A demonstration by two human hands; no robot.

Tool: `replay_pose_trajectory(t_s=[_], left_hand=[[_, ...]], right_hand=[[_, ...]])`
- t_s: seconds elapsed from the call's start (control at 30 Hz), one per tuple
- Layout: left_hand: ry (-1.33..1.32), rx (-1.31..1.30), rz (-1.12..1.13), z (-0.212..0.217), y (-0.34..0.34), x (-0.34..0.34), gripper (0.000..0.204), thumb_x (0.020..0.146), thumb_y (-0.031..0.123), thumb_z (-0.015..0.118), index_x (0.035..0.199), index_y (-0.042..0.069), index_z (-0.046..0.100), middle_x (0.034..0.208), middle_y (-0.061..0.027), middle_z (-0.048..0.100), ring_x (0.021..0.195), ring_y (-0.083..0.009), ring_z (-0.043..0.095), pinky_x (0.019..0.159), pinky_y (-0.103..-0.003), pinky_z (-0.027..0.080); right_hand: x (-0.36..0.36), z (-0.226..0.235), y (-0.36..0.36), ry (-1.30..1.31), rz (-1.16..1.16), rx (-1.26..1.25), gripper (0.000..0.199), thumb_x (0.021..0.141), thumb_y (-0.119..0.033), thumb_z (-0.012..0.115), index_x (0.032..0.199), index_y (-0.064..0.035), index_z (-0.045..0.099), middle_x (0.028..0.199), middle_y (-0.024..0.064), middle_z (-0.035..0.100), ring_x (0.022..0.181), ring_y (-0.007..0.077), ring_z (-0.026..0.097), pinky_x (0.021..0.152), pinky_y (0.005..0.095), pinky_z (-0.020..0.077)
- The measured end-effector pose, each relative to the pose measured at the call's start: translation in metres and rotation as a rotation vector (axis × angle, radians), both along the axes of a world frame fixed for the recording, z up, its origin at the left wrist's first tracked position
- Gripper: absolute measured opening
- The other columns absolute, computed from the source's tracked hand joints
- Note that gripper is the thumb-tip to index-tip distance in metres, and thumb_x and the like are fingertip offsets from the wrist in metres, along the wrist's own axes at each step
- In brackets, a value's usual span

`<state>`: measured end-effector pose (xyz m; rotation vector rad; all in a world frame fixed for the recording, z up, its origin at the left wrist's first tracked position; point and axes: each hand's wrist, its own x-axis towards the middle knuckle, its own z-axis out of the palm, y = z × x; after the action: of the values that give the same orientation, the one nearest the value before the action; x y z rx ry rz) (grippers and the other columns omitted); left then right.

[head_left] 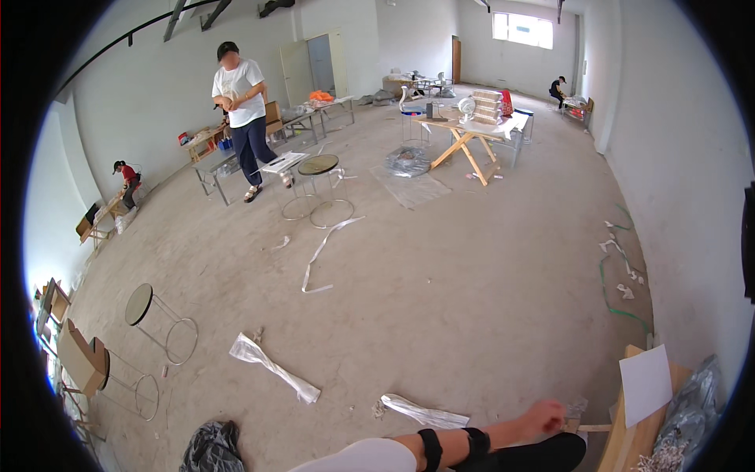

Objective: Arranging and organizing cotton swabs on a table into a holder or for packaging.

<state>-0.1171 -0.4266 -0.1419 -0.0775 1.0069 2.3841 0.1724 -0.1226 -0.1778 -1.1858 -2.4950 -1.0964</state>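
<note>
My left arm comes in from the lower edge, with a white sleeve and two black straps around the forearm. At its end my left hand point(545, 417) is closed with its fingers curled, a little blurred, and whatever they may hold cannot be made out. Just right of it is the end of a wooden table point(625, 444). A blank white sheet point(646, 385) stands tilted at that table, beside a crumpled grey plastic bag point(692, 409). Beneath my forearm shows a black-clothed leg point(543, 455). My right hand is outside the picture.
White strips point(275, 370) and other scraps lie on the concrete floor. Round stools point(140, 305) stand at left, near a cardboard box point(82, 358) and a black bag point(211, 448). A person point(240, 102) stands far left. Boxes sit on a trestle table point(460, 145). A wall point(684, 197) runs along the right.
</note>
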Motion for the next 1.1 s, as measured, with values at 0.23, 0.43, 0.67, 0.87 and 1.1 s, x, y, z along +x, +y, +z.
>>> replay_pose_trajectory(t_s=[0.23, 0.43, 0.67, 0.87, 1.1], left_hand=[[0.75, -0.325, -0.669, -0.042, 0.083, 0.089, 0.014, 0.088, 0.009, 0.06, 0.096, -0.002, 0.065, 0.081, -0.0177, 0.066, 0.071, -0.0268, 0.065, 0.064, -0.041, 0.056], [-0.017, 0.076, -0.675, -0.033, 0.065, 0.075, 0.021, 0.087, 0.009, 0.06, 0.105, -0.002, 0.064, 0.086, -0.0199, 0.065, 0.075, -0.0313, 0.065, 0.067, -0.046, 0.054], [-0.045, 0.162, -0.706, -0.037, 0.07, 0.068, 0.022, 0.088, 0.01, 0.059, 0.105, -0.004, 0.062, 0.087, -0.0207, 0.065, 0.075, -0.0324, 0.065, 0.069, -0.047, 0.054], [-0.075, 0.146, -0.679, -0.041, 0.065, 0.069, 0.022, 0.088, 0.013, 0.061, 0.103, -0.003, 0.061, 0.084, -0.0205, 0.065, 0.072, -0.0323, 0.065, 0.068, -0.047, 0.054], [-0.076, 0.192, -0.69, -0.035, 0.068, 0.069, 0.022, 0.089, 0.011, 0.059, 0.105, -0.003, 0.061, 0.084, -0.0208, 0.066, 0.071, -0.0329, 0.065, 0.067, -0.048, 0.054]], right_hand=[[0.007, -0.018, 0.02, -0.005, -0.041, -0.147, 0.045, 0.099, -0.039, 0.034, 0.132, -0.0145, 0.051, 0.137, 0.0071, 0.05, 0.125, 0.0254, 0.048, 0.103, 0.0433, 0.0376], [0.004, -0.014, 0.008, -0.033, -0.051, -0.274, 0.045, 0.099, -0.037, 0.035, 0.134, -0.0137, 0.05, 0.138, 0.0081, 0.049, 0.125, 0.0266, 0.047, 0.103, 0.0441, 0.0375], [0.035, -0.033, 0.053, -0.347, 0.034, 0.036, 0.05, 0.099, -0.041, 0.031, 0.139, -0.0129, 0.043, 0.144, 0.012, 0.04, 0.131, 0.0294, 0.041, 0.106, 0.0465, 0.0345], [0.029, -0.048, 0.055, -0.584, -0.054, 0.221, 0.054, 0.1, -0.042, 0.024, 0.144, -0.0127, 0.033, 0.147, 0.0126, 0.035, 0.134, 0.03, 0.036, 0.11, 0.0489, 0.0294], [0.052, -0.051, 0.091, -0.625, 0.188, 0.315, 0.046, 0.1, -0.037, 0.033, 0.136, -0.0102, 0.044, 0.135, 0.0139, 0.049, 0.123, 0.0285, 0.049, 0.101, 0.0435, 0.0405]])
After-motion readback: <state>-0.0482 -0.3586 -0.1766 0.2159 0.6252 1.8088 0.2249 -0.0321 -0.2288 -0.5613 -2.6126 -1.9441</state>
